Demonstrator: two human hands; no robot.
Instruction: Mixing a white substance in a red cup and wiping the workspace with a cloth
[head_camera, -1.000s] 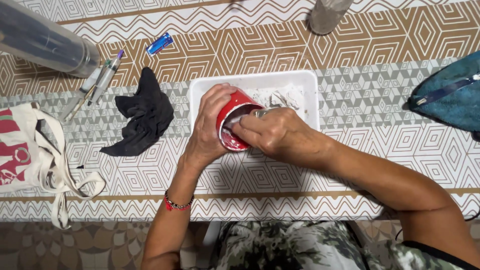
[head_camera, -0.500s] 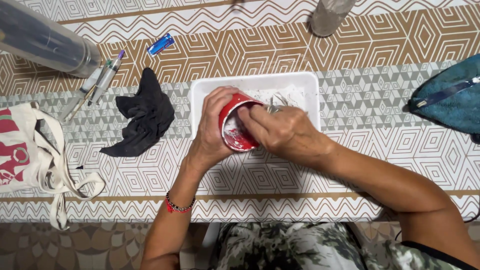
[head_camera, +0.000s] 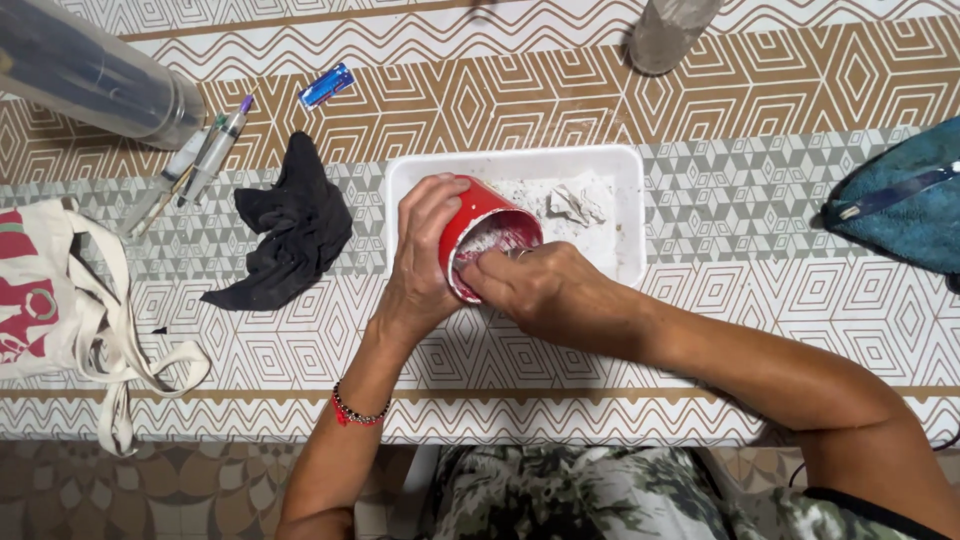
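The red cup (head_camera: 480, 225) was tipped on its side over the near-left part of the white tray (head_camera: 625, 200), mouth toward the person. The left hand (head_camera: 420, 265) had its grip closed around the cup's outer wall. The right hand (head_camera: 535, 290) was at the mouth, fingers curled into the whitish inside; whether they pinched anything I cannot tell. At 9 o'clock from the cup a black cloth (head_camera: 285, 235) lay crumpled on the patterned bench (head_camera: 760, 320), with markers (head_camera: 205, 160) at 10 o'clock.
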